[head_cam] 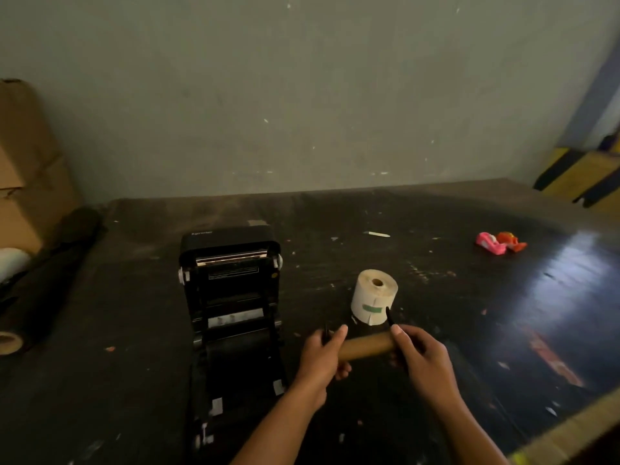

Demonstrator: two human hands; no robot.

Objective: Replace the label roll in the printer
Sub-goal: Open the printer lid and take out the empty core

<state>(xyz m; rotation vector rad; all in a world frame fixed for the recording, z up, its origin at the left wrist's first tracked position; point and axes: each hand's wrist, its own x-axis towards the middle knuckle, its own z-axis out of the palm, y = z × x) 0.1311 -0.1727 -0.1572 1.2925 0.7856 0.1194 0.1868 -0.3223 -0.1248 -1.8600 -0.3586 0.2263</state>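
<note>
Both hands grip the spent cardboard core [367, 347] level between them, the left hand [323, 355] curled round its left end, the right hand [421, 355] round its right. Each also seems to pinch a black end holder [389, 315], probably to pull them off for reuse. The fresh label roll [374, 297] stands on end just beyond, within easy reach. To the left the printer [231, 297] lies open on the dark table [469, 297], its bay ready.
</note>
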